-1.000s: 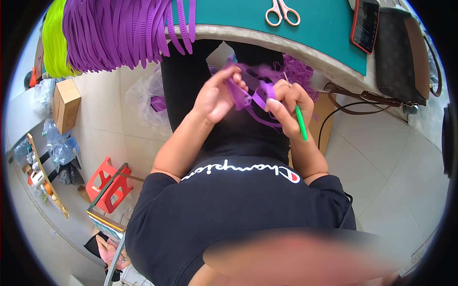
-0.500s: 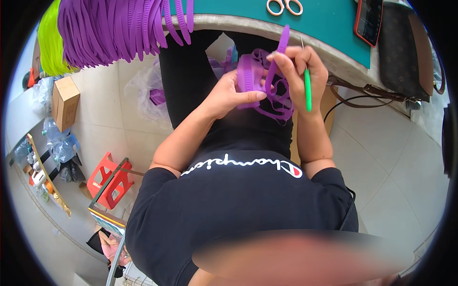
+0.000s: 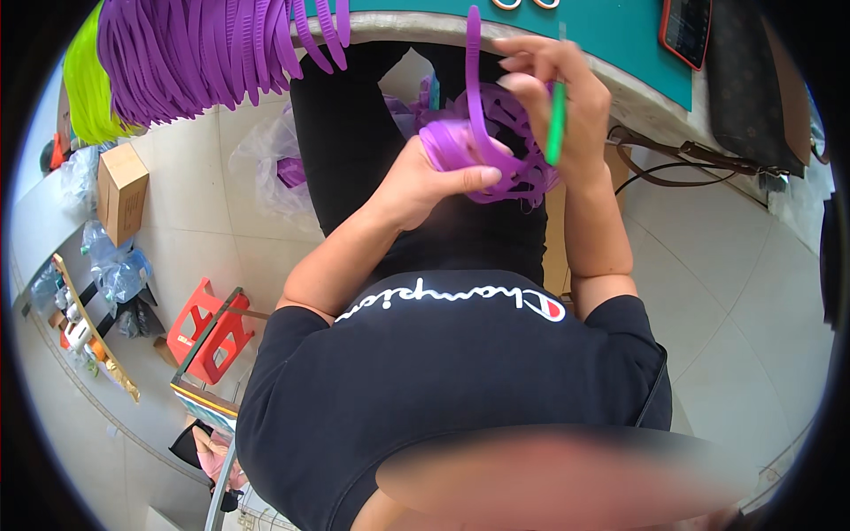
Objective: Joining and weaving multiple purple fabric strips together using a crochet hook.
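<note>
My left hand point(image 3: 429, 181) is closed around a bundle of purple ribbed straps point(image 3: 447, 146) above my lap. One purple strap point(image 3: 474, 75) sticks up from the bundle toward the table edge. Just right of it, my right hand point(image 3: 571, 106) grips a slim tool with a green handle point(image 3: 556, 124). A thin pale tip shows above its knuckles. That hand's index finger stretches toward the upright strap, apparently without touching it. Beneath both hands hangs a tangle of perforated purple trimmings point(image 3: 522, 181), partly hidden by the right hand.
Many purple straps point(image 3: 195, 53) and lime-green straps point(image 3: 86, 97) hang over the table edge at the left. Scissors point(image 3: 531, 3), a phone point(image 3: 684, 31) and a brown bag point(image 3: 753, 97) lie on the green-matted table point(image 3: 602, 44). A cardboard box point(image 3: 122, 190) and red stool point(image 3: 208, 332) stand left.
My right hand has let go of the purple strap and risen slightly with the green-handled tool. The strap now stands farther left, and the bundle in my left hand has tilted.
</note>
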`<state>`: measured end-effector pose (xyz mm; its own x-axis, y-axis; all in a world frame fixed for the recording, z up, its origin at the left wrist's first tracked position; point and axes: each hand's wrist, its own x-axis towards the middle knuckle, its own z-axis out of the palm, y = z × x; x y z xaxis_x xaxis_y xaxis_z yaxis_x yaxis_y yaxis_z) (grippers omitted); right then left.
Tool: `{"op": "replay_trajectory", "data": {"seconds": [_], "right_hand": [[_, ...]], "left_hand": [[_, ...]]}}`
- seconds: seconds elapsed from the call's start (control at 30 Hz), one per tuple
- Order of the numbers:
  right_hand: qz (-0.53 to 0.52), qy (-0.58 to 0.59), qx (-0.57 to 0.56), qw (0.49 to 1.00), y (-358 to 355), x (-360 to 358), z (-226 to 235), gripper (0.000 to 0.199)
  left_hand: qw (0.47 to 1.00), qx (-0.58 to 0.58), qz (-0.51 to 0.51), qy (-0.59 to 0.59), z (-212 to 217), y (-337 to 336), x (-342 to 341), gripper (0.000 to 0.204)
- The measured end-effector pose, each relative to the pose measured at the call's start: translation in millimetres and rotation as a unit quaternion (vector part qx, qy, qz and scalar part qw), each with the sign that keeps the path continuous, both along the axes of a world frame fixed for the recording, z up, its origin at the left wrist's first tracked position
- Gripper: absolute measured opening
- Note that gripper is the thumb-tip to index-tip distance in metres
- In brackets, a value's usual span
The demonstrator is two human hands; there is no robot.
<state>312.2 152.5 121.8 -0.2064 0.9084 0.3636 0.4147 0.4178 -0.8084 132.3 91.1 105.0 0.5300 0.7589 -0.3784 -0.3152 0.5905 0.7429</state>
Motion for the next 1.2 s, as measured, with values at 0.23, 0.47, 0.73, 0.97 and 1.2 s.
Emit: {"op": "replay_trajectory", "data": {"seconds": [0.23, 0.47, 0.73, 0.97, 1.2], "right_hand": [[0.045, 0.101, -0.003, 0.994, -65.8, 10.4, -6.6, 0.035], [0.064, -0.01, 0.121, 0.99, -76.0, 1.5, -20.7, 0.027], [0.05, -0.074, 0.159, 0.983, -74.9, -0.2, -11.1, 0.027], [0.018, -0.09, -0.134, 0.987, -73.1, 2.8, 9.7, 0.023], [0.018, 0.076, -0.163, 0.984, -47.3, 11.9, -13.1, 0.025]], "left_hand": [[0.978, -0.092, 0.186, -0.001, -3.2, -5.9, 7.3, 0.019], [0.971, -0.047, 0.233, 0.013, -6.4, -6.2, 13.0, 0.012], [0.966, 0.005, 0.253, 0.057, -5.0, -8.2, 16.6, 0.011], [0.937, 0.159, 0.258, 0.175, -11.8, -12.4, 17.6, 0.012], [0.98, -0.027, 0.199, 0.017, -6.3, -3.5, 9.1, 0.02]]}}
